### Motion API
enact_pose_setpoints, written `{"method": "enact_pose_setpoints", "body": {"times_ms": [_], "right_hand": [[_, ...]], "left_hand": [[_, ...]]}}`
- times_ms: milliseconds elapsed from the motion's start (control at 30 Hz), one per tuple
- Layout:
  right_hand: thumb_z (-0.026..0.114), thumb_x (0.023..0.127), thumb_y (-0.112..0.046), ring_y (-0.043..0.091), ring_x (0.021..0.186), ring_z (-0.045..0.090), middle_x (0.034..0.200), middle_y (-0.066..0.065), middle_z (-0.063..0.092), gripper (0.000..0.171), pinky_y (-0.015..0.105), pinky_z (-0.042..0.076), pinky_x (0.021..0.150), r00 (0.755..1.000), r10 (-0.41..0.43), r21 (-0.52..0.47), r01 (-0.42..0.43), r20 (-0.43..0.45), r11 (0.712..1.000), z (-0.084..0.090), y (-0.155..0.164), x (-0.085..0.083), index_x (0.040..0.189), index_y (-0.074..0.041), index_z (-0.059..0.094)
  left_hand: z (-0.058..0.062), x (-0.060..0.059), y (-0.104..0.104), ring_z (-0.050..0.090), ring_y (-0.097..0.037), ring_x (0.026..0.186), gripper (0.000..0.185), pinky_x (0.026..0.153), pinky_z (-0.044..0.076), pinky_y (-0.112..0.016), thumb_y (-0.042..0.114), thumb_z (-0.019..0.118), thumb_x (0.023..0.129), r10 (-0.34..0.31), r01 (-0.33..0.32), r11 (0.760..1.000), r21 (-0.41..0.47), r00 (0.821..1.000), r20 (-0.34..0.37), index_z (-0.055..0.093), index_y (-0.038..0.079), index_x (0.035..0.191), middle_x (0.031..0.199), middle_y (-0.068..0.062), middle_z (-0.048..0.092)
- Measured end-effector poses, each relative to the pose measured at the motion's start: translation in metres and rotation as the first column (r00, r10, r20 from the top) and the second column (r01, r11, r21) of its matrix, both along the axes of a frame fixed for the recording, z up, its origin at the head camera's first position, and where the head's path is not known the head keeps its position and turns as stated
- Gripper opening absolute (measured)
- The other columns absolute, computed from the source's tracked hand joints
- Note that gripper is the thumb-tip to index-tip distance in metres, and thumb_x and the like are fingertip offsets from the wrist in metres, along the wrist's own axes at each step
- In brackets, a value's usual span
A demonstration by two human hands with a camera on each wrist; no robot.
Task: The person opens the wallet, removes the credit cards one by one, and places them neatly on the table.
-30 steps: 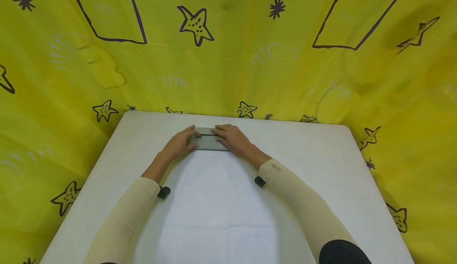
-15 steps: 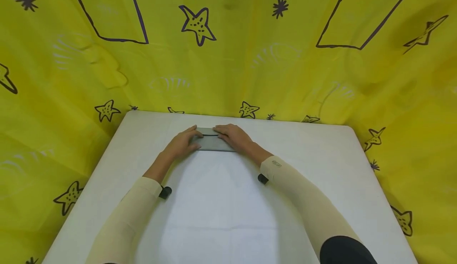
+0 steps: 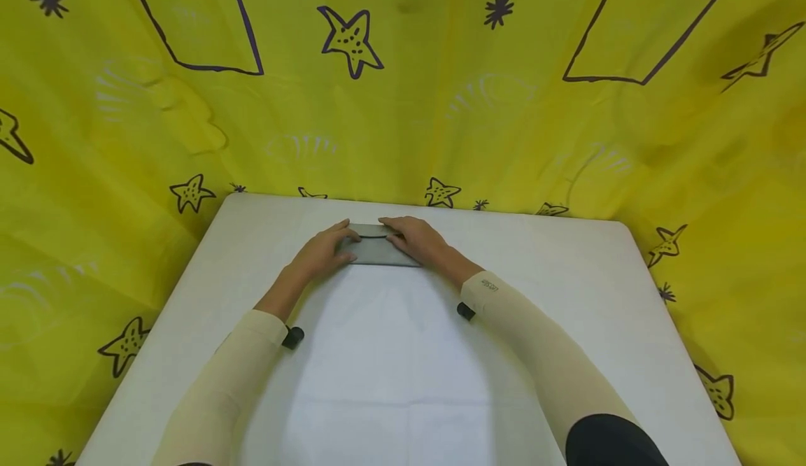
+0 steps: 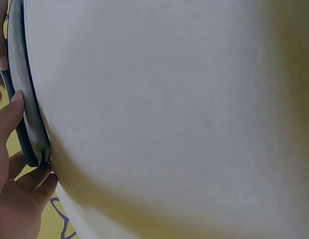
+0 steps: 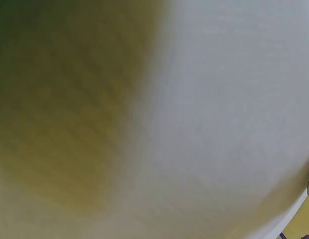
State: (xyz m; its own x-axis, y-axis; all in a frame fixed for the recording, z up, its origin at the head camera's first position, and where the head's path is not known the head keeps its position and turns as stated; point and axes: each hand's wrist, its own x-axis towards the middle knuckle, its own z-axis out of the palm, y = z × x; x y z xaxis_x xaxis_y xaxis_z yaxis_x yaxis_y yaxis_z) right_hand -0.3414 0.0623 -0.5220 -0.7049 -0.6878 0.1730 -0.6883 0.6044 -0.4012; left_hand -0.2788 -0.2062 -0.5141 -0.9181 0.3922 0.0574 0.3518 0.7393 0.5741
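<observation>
We begin with the yellow backdrop [image 3: 403,102], printed with dark stars and outlined shapes, which fills the upper half and both side edges of the head view. Below it, in the lower centre of the frame, we see the white table [image 3: 535,354], its far edge meeting the backdrop.

Two arms in cream sleeves [image 3: 535,354] enter from the bottom edge and converge toward the middle of the frame. A small black wrist camera [image 3: 292,337] is visible under the left cuff, and another sits under the right cuff.

The grey folded cloth [image 3: 378,252] lies flat on the table just above the centre of the frame, close to the far edge. It forms a narrow band running left to right, with a dark line along its length.

We find the left hand [image 3: 322,250] resting on the left end of the cloth, fingers extended and laid flat on it, thumb at the far side. In the left wrist view, at the left edge of the frame, the same fingers [image 4: 7,119] lie straight against the layered edge of the cloth [image 4: 25,99].

The right hand [image 3: 417,239] rests on the right end, fingers stretched flat and pressing down. The right wrist view shows only blurred table surface.
</observation>
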Motion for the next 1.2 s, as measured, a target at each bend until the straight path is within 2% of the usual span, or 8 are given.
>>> {"method": "enact_pose_setpoints", "body": {"times_ms": [233,500,767,1200], "right_hand": [[0.065,0.107,-0.026,0.026,0.13,0.063,0.139,0.011,0.067,0.052,0.039,0.049,0.109,0.999,-0.033,0.004,0.033,-0.008,0.999,-0.001,0.0,-0.004,0.155,-0.009,0.052],[0.067,0.106,-0.026,0.026,0.123,0.067,0.131,0.01,0.072,0.051,0.04,0.052,0.104,0.999,-0.045,-0.018,0.045,0.009,0.999,0.0,0.001,-0.005,0.152,-0.009,0.055],[0.066,0.106,-0.025,0.025,0.126,0.066,0.133,0.007,0.072,0.036,0.037,0.051,0.107,0.998,-0.055,-0.053,0.055,0.007,0.997,-0.003,0.001,-0.01,0.139,-0.009,0.069],[0.065,0.106,-0.023,0.021,0.113,0.073,0.117,0.004,0.078,0.024,0.036,0.056,0.099,0.997,-0.08,-0.139,0.08,0.003,0.987,-0.003,-0.003,-0.012,0.12,-0.012,0.081]], "left_hand": [[0.002,-0.001,0.0,0.042,-0.047,0.146,0.038,0.115,0.038,-0.059,0.014,0.08,0.095,0.002,-0.001,1.0,-0.015,1.0,0.021,0.068,0.008,0.13,0.165,-0.023,0.037],[0.004,-0.002,0.001,0.044,-0.047,0.144,0.039,0.113,0.041,-0.059,0.016,0.082,0.094,-0.004,0.005,0.998,-0.064,1.0,0.013,0.068,0.009,0.13,0.164,-0.024,0.039],[0.003,-0.004,0.001,0.046,-0.047,0.143,0.04,0.112,0.042,-0.058,0.016,0.082,0.094,-0.014,0.013,0.997,-0.074,1.0,-0.005,0.068,0.009,0.131,0.163,-0.024,0.04],[0.001,-0.003,0.002,0.045,-0.048,0.143,0.042,0.11,0.044,-0.06,0.016,0.081,0.095,0.015,-0.015,0.998,-0.066,1.0,0.003,0.067,0.011,0.133,0.168,-0.022,0.032]]}}
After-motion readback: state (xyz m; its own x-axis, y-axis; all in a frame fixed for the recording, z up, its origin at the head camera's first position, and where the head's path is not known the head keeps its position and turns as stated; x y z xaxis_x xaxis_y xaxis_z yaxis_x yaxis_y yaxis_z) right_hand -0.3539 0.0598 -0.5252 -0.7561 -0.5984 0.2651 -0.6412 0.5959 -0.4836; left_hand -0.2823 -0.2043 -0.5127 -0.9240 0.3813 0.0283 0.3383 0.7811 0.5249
